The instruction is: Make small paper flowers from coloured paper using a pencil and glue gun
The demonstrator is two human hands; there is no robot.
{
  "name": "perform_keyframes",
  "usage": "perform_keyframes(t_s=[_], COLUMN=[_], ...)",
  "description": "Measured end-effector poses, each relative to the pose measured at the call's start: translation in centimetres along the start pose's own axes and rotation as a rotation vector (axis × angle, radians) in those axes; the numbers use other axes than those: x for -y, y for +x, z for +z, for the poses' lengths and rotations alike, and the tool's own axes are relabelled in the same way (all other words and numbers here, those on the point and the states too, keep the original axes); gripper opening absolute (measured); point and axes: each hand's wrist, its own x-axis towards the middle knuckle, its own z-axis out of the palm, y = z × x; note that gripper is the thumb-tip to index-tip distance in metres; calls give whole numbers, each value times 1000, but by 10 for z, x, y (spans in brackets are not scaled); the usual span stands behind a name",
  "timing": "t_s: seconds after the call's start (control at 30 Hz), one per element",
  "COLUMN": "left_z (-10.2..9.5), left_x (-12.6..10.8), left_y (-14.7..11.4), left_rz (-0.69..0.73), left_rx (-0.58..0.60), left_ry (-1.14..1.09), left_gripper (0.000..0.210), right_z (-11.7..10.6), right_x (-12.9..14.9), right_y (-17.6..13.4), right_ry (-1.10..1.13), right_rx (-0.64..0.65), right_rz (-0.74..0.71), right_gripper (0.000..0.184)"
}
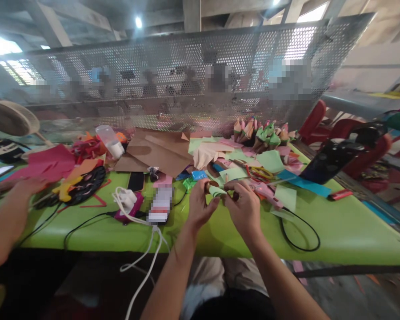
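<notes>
A small piece of pale green paper, curled over, is held above the table's near side. My left hand grips its left end between thumb and fingers; a bit of brown shows there, too small to make out. From the other side, my right hand pinches the right end with bent fingers. Just beyond my right hand lies a pink glue gun, its black cord looping to the right. A blue packet and a bright green one rest behind my left hand.
Left of my hands are a phone on a white cable and a purple power strip. Brown paper sheets, paper cones and a black container stand farther back. Another person's arm reaches in from the left.
</notes>
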Motion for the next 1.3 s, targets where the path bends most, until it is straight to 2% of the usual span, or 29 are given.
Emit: perform_keyframes(t_s=[0.4, 0.53, 0.77, 1.13, 1.3], left_z=[1, 2, 2, 2, 4], left_x=[2, 0, -2, 0, 3], left_y=[-1, 0, 0, 0, -1], left_rz=[71, 51, 70, 46, 63], left_rx=[10, 32, 28, 43, 46], left_ry=[24, 23, -28, -17, -5], left_gripper=[56, 58, 59, 58, 58], right_z=[-7, -9, -7, -21, -23], right_x=[1, 0, -3, -3, -5], right_y=[5, 6, 7, 22, 27], right_ry=[-56, -105, -102, -227, -313], right_rx=[34, 64, -2, 218, 251], right_rz=[-100, -109, -152, -287, -355], right_gripper=[23, 26, 18, 21, 24])
